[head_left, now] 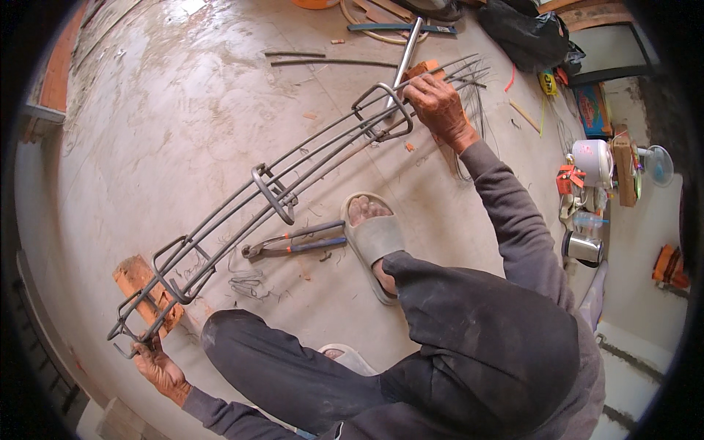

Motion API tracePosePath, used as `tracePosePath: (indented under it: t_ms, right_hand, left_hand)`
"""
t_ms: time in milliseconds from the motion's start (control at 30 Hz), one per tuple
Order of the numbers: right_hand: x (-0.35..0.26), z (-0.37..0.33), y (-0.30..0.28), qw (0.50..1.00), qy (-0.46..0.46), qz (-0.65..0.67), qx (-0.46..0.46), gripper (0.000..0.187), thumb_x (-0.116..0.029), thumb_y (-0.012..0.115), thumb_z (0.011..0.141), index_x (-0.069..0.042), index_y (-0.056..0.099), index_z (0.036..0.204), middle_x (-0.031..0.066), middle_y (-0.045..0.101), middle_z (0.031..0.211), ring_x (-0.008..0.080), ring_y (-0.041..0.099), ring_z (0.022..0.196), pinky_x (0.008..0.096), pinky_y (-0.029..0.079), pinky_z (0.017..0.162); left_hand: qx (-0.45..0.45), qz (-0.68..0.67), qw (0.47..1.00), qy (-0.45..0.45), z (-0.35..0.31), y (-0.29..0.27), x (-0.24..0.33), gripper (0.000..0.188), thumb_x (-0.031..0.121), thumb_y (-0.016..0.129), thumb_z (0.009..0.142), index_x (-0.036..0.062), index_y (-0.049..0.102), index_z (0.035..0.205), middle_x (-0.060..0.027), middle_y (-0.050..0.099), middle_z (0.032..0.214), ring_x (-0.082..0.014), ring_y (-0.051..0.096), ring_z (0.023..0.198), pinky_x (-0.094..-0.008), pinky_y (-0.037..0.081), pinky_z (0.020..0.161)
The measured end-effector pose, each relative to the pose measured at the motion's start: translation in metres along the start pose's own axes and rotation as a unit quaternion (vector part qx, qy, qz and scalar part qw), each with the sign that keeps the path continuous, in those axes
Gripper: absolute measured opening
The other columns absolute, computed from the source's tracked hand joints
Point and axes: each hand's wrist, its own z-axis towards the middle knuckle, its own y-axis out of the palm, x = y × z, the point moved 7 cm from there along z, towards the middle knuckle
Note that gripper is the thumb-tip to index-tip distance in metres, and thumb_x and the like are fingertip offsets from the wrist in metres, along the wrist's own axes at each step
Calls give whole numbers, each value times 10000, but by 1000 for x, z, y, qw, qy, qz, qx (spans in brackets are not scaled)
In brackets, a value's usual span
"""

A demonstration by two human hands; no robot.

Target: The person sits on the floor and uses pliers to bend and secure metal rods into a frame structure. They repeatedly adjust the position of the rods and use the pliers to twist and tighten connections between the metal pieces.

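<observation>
A long rebar cage [276,200] of thin steel bars and rectangular stirrups slants over the floor from near left to far right. My left hand [163,372] is closed on its near-left end, at the corner of the end stirrup. Near the far end, my right hand [438,106] has its fingers wrapped round the bars beside a stirrup. Its fingertips are partly hidden. An orange brick [133,274] lies under the near end, and another brick [431,67] sits under the far end. Pincers [315,245] with orange and blue handles lie beside my sandalled foot.
Loose tie wire [246,283] lies near the pincers. Beyond the cage are loose steel rods [334,62], a shiny metal pipe [408,53] and a black plastic bag [524,35]. To the right stand a white appliance [590,163] and a metal kettle [584,248].
</observation>
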Motion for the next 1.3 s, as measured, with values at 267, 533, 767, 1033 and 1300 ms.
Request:
tracePosePath:
  t_ms: [267, 533, 767, 1033, 1300]
  right_hand:
    - [4, 34, 10, 999, -21, -13, 24, 58, -138, 648, 834, -126, 601, 867, 5, 580, 863, 180, 621, 860, 307, 542, 750]
    - [12, 15, 13, 980, 136, 143, 29, 43, -71, 630, 855, -87, 611, 891, 52, 610, 912, 255, 659, 887, 381, 564, 742]
    - [-4, -12, 15, 991, 59, 119, -10, 99, -84, 657, 821, -108, 653, 917, 48, 642, 933, 234, 621, 989, 369, 495, 923]
    - [2, -11, 10, 993, 55, 102, -9, 57, -111, 666, 817, -125, 641, 867, 23, 581, 858, 226, 608, 905, 369, 509, 831]
    - [0, -18, -5, 993, 54, 97, -36, 84, -112, 693, 811, -133, 639, 873, 15, 556, 847, 205, 590, 879, 357, 506, 783]
  left_hand:
    - [-8, -6, 1000, -4, 3, 0, 0, 265, 213, 656, 971, -10, 599, 1102, -118, 683, 1051, -218, 663, 1009, -362, 540, 961]
    - [-3, -9, 1000, 4, 0, 1, 1, 259, 211, 652, 976, -4, 600, 1110, -114, 681, 1050, -213, 660, 1008, -362, 531, 963]
    - [-4, 0, 1000, 20, -1, 6, 2, 268, 225, 661, 974, 8, 603, 1120, -110, 671, 1062, -206, 645, 1005, -333, 520, 928]
    - [-5, -2, 1000, 3, -1, 2, 1, 277, 245, 644, 986, 4, 608, 1118, -100, 663, 1076, -198, 632, 1001, -341, 506, 930]
    - [-21, 0, 1000, 12, -4, 5, 2, 264, 228, 627, 996, 1, 600, 1129, -105, 665, 1078, -201, 636, 1036, -346, 514, 951]
